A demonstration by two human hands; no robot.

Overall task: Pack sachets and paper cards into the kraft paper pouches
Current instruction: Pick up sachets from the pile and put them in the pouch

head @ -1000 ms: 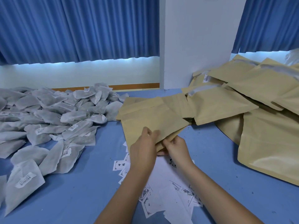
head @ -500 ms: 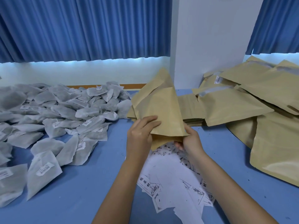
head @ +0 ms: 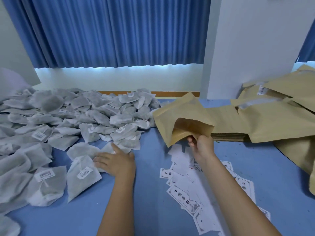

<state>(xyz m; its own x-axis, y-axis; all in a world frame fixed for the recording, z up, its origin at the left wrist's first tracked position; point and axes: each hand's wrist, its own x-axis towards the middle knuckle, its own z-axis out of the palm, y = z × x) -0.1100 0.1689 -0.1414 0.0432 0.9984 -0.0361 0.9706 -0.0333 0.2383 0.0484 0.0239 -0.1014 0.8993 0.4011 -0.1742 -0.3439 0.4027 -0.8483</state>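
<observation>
Across the blue table (head: 150, 193) I see a broad heap of grey sachets (head: 68, 120) on the left and a pile of flat kraft pouches (head: 272, 120) on the right, against the white pillar (head: 247, 48). Nearer me, printed paper cards (head: 184, 193) lie scattered. Above them the right hand (head: 202, 145) pinches 1 open pouch (head: 184, 116) by its lower edge, tilted up off the table, mouth gaping toward me. The left hand (head: 115, 161) lies flat, fingers spread, on the heap's near sachets, gripping nothing.

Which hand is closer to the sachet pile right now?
Left. The left hand rests on the near edge of the sachet pile; the right hand holds an open kraft pouch off to its right.
</observation>
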